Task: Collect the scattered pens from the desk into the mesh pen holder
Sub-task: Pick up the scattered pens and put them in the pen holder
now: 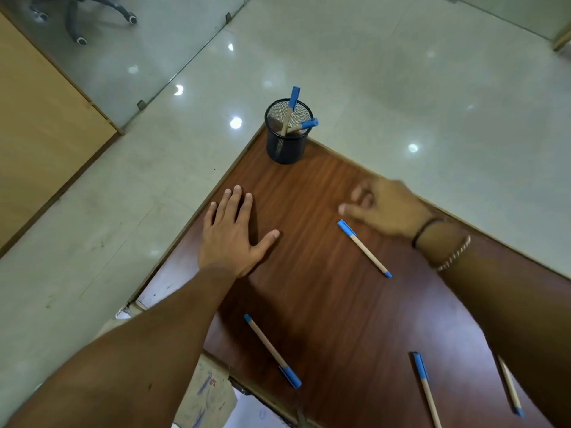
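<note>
A black mesh pen holder (287, 140) stands at the desk's far corner with two blue-capped tan pens (292, 106) leaning in it. Several more such pens lie on the brown desk (324, 186): one (364, 248) just below my right hand, one (272, 350) near the front left, one (426, 387) at the front and one (511, 387) partly hidden by my right forearm. My left hand (231, 233) rests flat on the desk, fingers spread, holding nothing. My right hand (383, 208) hovers blurred above the nearest pen, fingers loosely apart and empty.
The desk's edges drop off to a shiny tiled floor (401, 88) on both sides of the corner. A glass partition and an office chair base (80, 13) are at the far left. Paper with blue scribbles (207, 393) lies below the desk's front left edge.
</note>
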Demonstrator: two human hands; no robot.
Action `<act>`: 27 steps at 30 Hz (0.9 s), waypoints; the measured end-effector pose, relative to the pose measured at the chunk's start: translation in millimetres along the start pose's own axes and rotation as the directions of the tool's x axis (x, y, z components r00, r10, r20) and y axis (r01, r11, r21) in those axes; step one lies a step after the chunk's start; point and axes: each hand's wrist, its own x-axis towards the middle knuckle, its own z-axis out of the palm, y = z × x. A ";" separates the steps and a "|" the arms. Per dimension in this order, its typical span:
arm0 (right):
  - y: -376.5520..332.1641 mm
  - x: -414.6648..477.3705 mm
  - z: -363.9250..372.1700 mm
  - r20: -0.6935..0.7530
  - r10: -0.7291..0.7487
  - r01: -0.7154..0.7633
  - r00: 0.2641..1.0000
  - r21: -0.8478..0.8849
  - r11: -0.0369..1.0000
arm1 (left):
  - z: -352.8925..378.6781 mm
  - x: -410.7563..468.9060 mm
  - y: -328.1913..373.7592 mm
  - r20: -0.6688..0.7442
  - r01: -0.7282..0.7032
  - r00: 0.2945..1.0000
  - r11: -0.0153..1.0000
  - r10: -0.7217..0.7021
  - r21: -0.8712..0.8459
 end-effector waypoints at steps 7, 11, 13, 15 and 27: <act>7.2 -38.0 53.4 -0.004 -0.008 0.009 1.000 0.041 0.999 | -0.4 -0.7 0.9 -0.011 -0.002 1.000 1.000 0.002 0.007; -45.1 -73.8 68.9 0.009 -0.095 0.091 0.995 0.198 0.976 | -0.8 -1.7 0.5 0.005 0.007 1.000 1.000 -0.007 0.017; -71.3 -109.0 84.1 0.079 -0.134 0.107 0.988 0.284 0.953 | -1.6 -2.2 1.3 -0.002 0.006 1.000 1.000 -0.006 0.013; -89.5 -142.3 102.3 0.152 -0.150 0.094 0.977 0.325 0.941 | -2.0 -2.3 1.5 0.002 0.007 1.000 1.000 -0.007 0.015; -89.9 -153.4 139.2 0.148 -0.199 0.158 0.969 0.251 0.955 | -0.4 0.7 1.5 0.020 0.024 0.999 1.000 -0.025 0.020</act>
